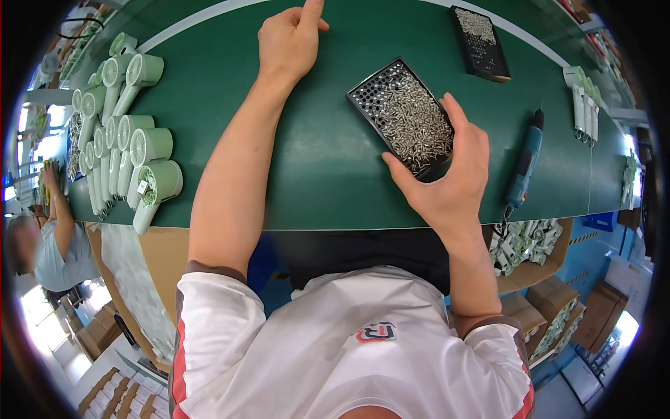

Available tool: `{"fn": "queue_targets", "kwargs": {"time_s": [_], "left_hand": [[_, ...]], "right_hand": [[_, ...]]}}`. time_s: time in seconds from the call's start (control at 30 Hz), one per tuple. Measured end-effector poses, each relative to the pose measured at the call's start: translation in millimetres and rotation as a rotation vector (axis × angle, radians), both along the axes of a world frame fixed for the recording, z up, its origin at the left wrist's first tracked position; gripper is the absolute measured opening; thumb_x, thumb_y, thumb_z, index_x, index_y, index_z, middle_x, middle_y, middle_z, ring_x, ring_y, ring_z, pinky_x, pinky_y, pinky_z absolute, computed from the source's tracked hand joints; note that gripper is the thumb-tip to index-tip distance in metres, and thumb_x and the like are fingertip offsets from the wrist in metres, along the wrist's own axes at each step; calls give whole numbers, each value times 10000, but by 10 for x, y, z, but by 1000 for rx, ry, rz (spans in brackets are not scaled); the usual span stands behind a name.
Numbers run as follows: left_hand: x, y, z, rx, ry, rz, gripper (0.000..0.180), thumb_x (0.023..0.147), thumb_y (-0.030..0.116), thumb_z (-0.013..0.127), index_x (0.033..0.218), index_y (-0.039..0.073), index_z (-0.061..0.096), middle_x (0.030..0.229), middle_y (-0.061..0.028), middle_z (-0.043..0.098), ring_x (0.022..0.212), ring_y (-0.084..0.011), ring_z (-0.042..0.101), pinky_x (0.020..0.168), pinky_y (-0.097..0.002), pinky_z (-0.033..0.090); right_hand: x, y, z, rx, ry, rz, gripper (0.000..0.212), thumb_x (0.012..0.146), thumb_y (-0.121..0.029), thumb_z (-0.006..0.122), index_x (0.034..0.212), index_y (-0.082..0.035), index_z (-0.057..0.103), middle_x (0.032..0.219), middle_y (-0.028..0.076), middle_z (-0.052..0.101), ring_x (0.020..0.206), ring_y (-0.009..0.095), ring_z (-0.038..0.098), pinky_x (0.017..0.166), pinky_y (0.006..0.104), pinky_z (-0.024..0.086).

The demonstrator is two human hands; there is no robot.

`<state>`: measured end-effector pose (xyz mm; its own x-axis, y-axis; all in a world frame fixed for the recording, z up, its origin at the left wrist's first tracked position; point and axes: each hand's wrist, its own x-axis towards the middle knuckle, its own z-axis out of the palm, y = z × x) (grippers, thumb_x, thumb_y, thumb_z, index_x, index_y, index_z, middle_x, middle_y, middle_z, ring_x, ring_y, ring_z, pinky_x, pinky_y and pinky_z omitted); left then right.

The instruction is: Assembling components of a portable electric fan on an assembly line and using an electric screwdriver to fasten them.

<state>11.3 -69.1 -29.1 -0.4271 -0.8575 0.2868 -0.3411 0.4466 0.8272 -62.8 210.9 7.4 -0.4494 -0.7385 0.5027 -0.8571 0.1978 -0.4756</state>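
Observation:
My right hand (453, 171) grips the near end of a black perforated tray (368, 92), thumb on one side and fingers along the other. Small silvery screws (413, 119) are heaped in it, thinning toward the far left corner, where rows of holes show. The tray lies slanted on the green tabletop (314, 174). Farther off, up and to the left of the tray, my left hand (287, 43) is closed with its thumb stretched forward. Its curled fingers are mostly hidden, and whatever they may hold cannot be made out.
A second black screw tray (481, 43) lies at the far right. Nearer stands a blue-black electric screwdriver (527, 157). Pale green handheld fan bodies (143, 146) crowd the left; more (585, 105) lie right. A carton of parts (527, 244) sits below the edge. Another person (59, 241) works at far left.

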Motion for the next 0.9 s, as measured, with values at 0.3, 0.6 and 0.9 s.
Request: {"fn": "queue_targets", "kwargs": {"time_s": [0.3, 0.6, 0.9], "left_hand": [[3, 6, 6, -11, 18, -3, 672, 1034, 541, 521, 772, -41, 732, 693, -189, 687, 696, -254, 670, 722, -397, 512], [3, 7, 19, 25, 27, -13, 659, 1033, 530, 531, 769, -39, 732, 712, -199, 699, 712, -281, 686, 737, -398, 518], [-16, 7, -19, 2, 29, -9, 655, 1031, 532, 533, 766, -31, 735, 706, -192, 697, 719, -274, 694, 728, -391, 520]], "right_hand": [[5, 8, 27, 61, -1, 55, 890, 641, -190, 944, 1408, 22, 544, 1202, 167, 655, 1032, 317, 613, 910, 407, 510], [-3, 5, -36, 5, 35, 10, 885, 620, -181, 949, 1388, 25, 559, 1222, 161, 654, 1038, 328, 607, 911, 410, 505], [12, 16, -2, 3, 28, 3, 876, 629, -166, 951, 1389, 23, 559, 1179, 161, 647, 1048, 321, 613, 911, 402, 512]]}}
